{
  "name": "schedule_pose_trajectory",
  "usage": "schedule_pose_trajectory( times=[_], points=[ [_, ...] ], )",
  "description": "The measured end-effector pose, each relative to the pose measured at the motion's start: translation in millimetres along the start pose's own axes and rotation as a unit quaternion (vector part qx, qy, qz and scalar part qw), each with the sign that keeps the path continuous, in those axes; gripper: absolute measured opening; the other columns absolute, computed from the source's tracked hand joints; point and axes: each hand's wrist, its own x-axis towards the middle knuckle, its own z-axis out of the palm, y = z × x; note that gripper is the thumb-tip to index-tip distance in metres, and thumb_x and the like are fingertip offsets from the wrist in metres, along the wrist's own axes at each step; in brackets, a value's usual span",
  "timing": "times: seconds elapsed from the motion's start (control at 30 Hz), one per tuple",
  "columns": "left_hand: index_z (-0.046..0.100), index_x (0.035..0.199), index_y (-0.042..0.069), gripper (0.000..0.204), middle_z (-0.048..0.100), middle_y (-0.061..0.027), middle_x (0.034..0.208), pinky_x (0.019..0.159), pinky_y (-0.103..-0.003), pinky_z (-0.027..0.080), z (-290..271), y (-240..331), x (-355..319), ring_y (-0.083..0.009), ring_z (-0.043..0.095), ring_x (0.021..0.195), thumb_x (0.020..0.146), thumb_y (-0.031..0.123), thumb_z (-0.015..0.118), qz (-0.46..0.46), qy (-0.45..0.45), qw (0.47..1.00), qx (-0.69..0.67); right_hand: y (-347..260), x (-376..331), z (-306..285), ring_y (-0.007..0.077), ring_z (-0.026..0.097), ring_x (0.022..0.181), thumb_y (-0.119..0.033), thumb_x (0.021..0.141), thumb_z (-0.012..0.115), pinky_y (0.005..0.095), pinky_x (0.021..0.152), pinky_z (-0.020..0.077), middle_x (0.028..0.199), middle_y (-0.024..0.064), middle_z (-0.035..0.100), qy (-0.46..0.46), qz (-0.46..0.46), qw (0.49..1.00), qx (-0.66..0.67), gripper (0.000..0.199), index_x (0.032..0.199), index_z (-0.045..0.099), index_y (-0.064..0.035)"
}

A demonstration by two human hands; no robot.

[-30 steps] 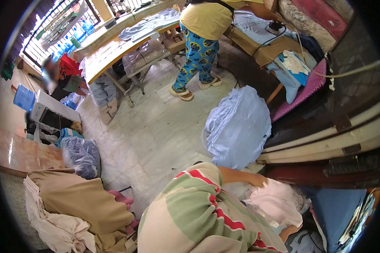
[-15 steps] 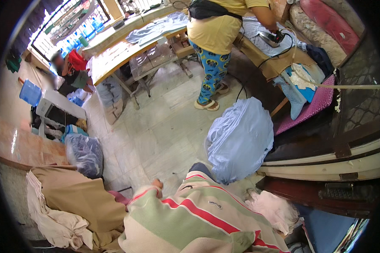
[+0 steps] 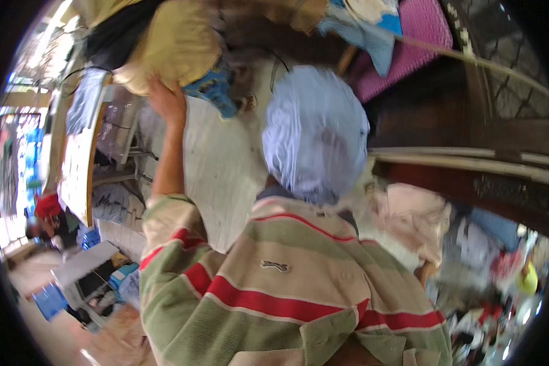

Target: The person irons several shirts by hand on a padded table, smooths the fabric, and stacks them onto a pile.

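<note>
My left arm reaches forward past the left side of my striped shirt. My left hand [image 3: 166, 100] is raised with its fingers stretched out, blurred, and holds nothing that I can see. It shows in front of the yellow shirt [image 3: 186, 39] of a person standing ahead; whether it touches the shirt is unclear. My right hand [image 3: 427, 270] shows only in part, low on the right, at the lower edge of a pale pink-beige cloth [image 3: 412, 219]. Its fingers are hidden. A large round bundle of light blue cloth [image 3: 314, 134] stands on the floor just ahead of me.
A long work table [image 3: 72, 165] runs along the left. Near it are a white cabinet [image 3: 94, 268], a blue water jug [image 3: 50, 301] and another person [image 3: 49, 222]. A purple-pink mat [image 3: 418, 46] and dark wooden furniture [image 3: 457, 177] line the right. Pale tiles form the floor [image 3: 216, 165].
My view has swung to the right. My left arm has come up and stretched forward, and part of my right hand now shows beside the pale cloth.
</note>
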Motion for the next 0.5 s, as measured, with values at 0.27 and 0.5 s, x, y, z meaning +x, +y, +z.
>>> schedule_pose_trajectory(
  times=[0.27,0.5],
  points=[
    [0.033,0.132,0.01,0.059,0.021,-0.0259,0.137,0.096,-0.054,0.021,23,6,35,-0.0439,0.02,0.125,0.082,0.041,0.047,0.095,0.072,0.991,0.062,-2,-30,-4,0.0244,0.057,0.084,-0.025,0.083,0.051,0.0352,0.073,0.0456,0.097,0.012,0.058,0.058,0.004,0.998,-0.005,0.034,0.107,0.048,-0.0008],
    [0.031,0.132,0.008,0.058,0.02,-0.0265,0.138,0.099,-0.054,0.016,9,16,26,-0.0452,0.017,0.127,0.084,0.036,0.046,0.1,0.022,0.991,0.08,26,-40,60,0.0246,0.057,0.084,-0.024,0.082,0.05,0.0352,0.073,0.0454,0.096,0.0121,0.058,0.079,-0.001,0.975,-0.207,0.033,0.107,0.049,-0.0012]
  ],
)
